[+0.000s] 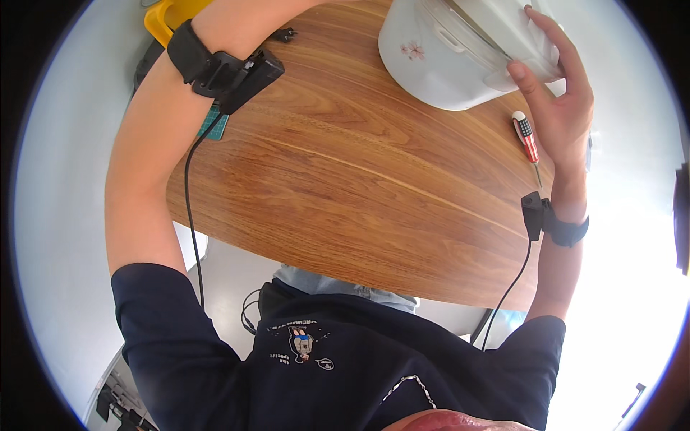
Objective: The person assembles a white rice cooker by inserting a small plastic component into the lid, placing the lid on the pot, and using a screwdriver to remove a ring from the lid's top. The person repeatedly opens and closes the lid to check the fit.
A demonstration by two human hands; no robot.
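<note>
A white rice cooker [438, 72] with a pink flower print stands at the far right of the wooden table, cut off by the top edge of the view. My right hand [564, 93] grips the right side of its lid [503, 32], thumb on the near side and a finger reaching over the far side. Just left of my right wrist lies a screwdriver [526, 136] with a red, white and dark blue handle, its shaft pointing toward me. My left forearm stretches up across the far left, and the left hand lies beyond the top edge.
The wooden table [323, 179] has a curved near edge in front of me. A yellow container [162, 21], a black plug [285, 34] and a green mat [215, 126] are at the far left, partly behind my forearm. Black cables hang from devices strapped to both arms.
</note>
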